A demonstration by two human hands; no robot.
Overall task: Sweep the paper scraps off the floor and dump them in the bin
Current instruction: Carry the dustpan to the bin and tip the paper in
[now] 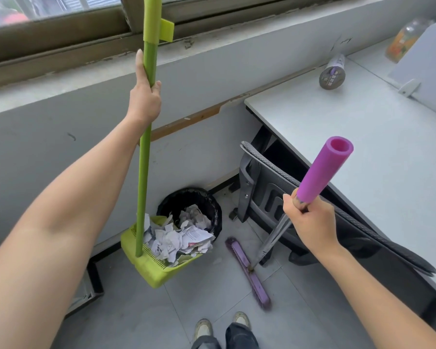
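Observation:
My left hand grips the long green handle of a green dustpan, which is lifted and tilted over a black-lined bin by the wall. Crumpled paper scraps fill the pan and spill across the bin's mouth. My right hand grips the broom's metal pole just below its purple foam grip. The purple broom head rests on the grey tiled floor to the right of the bin.
A black office chair stands pushed under a white desk on the right. A lying can and a jar are on the desk. The window sill runs along the wall. My shoes are at the bottom.

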